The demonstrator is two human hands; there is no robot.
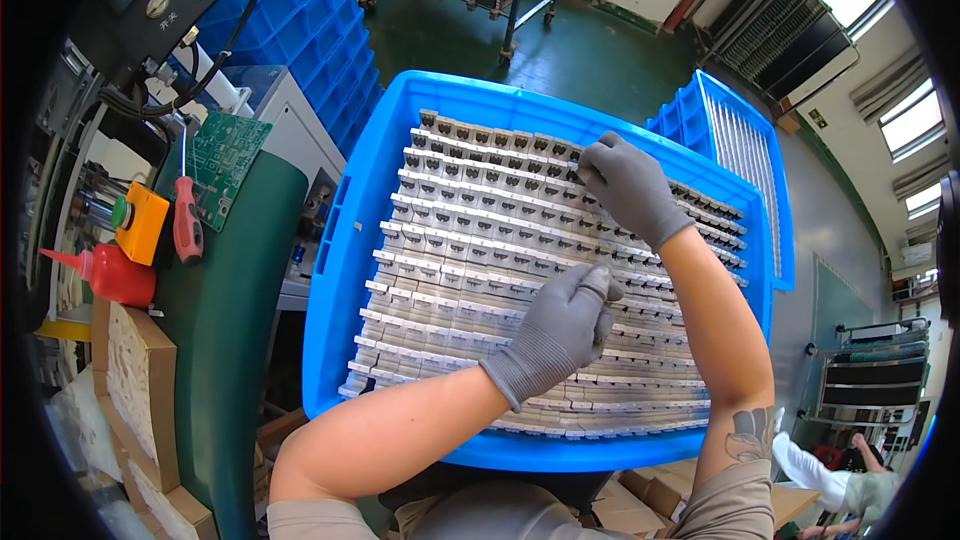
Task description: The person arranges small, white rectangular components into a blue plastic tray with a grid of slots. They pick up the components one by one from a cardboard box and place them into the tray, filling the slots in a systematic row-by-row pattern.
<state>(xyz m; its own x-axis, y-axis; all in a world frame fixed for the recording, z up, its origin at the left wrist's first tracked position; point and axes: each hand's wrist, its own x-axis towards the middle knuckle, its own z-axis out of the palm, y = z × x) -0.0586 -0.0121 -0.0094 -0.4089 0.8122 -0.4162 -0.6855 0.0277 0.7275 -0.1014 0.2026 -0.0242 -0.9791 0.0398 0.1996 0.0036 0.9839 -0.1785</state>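
The left hand, in a grey knitted glove, lies curled over the middle rows of small grey-and-white plastic connector parts; its fingers are bent close together with the tips pressing onto a row, and whether they pinch a single part cannot be told. The right hand, gloved the same way, reaches to the far right of the upper rows, its fingertips narrowed onto the end of one row, touching the parts there.

The parts fill a large shallow blue plastic crate that sits right in front of the person, tilted slightly in the view. They stand packed in long rows whose long axis runs from the left wall across to the right wall, dipping a little toward the right; the rows are stacked one behind another from the near wall to the far wall.

Just beyond the right far corner lies a second blue plastic crate with pale strips inside. To the left stands a green machine housing carrying a red-handled screwdriver, a green circuit board, a yellow box with a green push-button and a red squeeze bottle. Open cardboard boxes stand at the lower left, and stacked blue crates rise behind the machine.
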